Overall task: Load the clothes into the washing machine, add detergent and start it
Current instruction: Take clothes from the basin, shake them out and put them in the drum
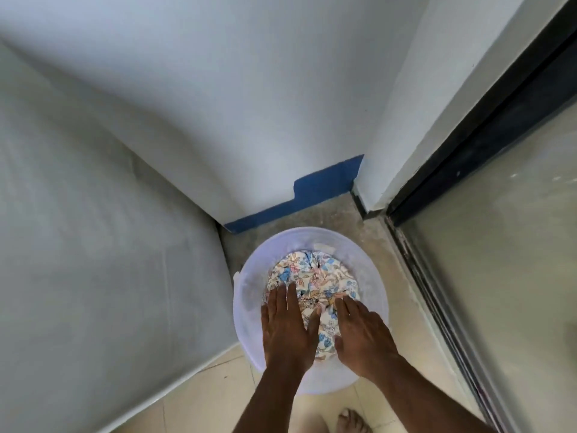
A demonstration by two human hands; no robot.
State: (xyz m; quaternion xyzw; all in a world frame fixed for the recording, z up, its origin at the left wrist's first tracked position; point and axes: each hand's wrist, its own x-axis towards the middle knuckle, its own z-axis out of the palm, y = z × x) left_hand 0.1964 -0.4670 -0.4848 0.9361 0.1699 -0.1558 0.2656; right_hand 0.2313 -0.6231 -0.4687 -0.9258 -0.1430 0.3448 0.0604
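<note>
Washer: the large grey-white slab [103,245] filling the left of the frame may be the machine's side or top; I cannot tell which, and no door, drum or detergent shows.
Wall: white, upper centre, with a blue skirting [299,201] at its foot.
Tub: a pale translucent round tub [371,295] on the floor, lower centre, just right of the grey slab.
Clothes: a floral bundle [315,276] lying inside the tub, bunched and knotted near its middle, spread roughly evenly with no clear long axis.
Left hand: the left hand [285,320] lies flat on the near-left part of the bundle, fingers straight and pointing up the frame, thumb angled toward the centre; it presses, it does not clutch.
Right hand: the right hand [363,332] rests on the near-right part of the bundle, fingers loosely spread and only slightly bent, nothing pinched that I can see.
Key relation: the bundle lies directly under and ahead of both hands, between them, with each hand about equally near; judged from this, a two-handed scoop, closing in from both sides, suits best.
Stage: loading looks not yet begun, as the clothes sit in the tub.
Glass door: dark-framed sliding pane [499,245] along the right edge.
Foot: a bare foot [351,421] at bottom centre.
</note>
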